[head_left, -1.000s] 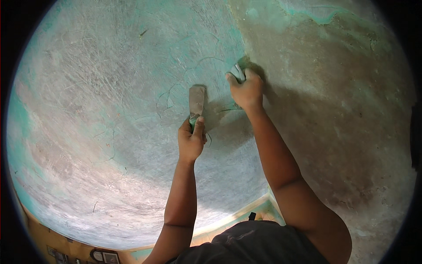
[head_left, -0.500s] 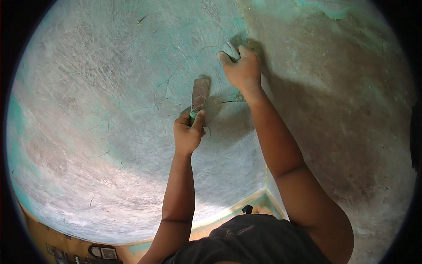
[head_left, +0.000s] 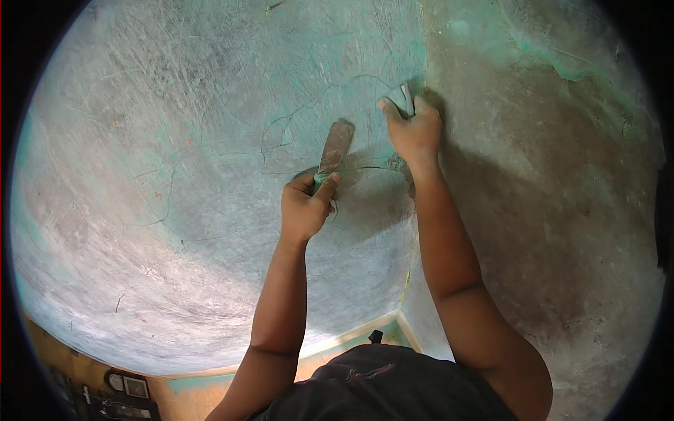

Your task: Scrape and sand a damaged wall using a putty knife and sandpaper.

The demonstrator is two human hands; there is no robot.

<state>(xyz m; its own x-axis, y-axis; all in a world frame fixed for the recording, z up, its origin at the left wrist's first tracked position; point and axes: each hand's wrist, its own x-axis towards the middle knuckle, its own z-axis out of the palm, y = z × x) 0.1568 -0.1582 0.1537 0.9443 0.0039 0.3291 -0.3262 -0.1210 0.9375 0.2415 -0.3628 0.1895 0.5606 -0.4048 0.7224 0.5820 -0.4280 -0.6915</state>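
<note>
Left hand [head_left: 305, 212]: curled closed round the green handle of a scraper [head_left: 337, 145], thumb along the near side. Brown flat blade pointing up, tipped a little right, in front of the patchy grey-green wall [head_left: 210, 105]; contact with it impossible to tell. Right hand [head_left: 418, 137]: higher, partly closed, with a folded pale-grey pad [head_left: 402, 99] pinched between thumb and fingers, at the wall just left of the corner; pad partly hidden, exact kind unclear. Beyond the corner, a brownish wall [head_left: 547, 182]. Below, a dark shirt [head_left: 372, 386].
</note>
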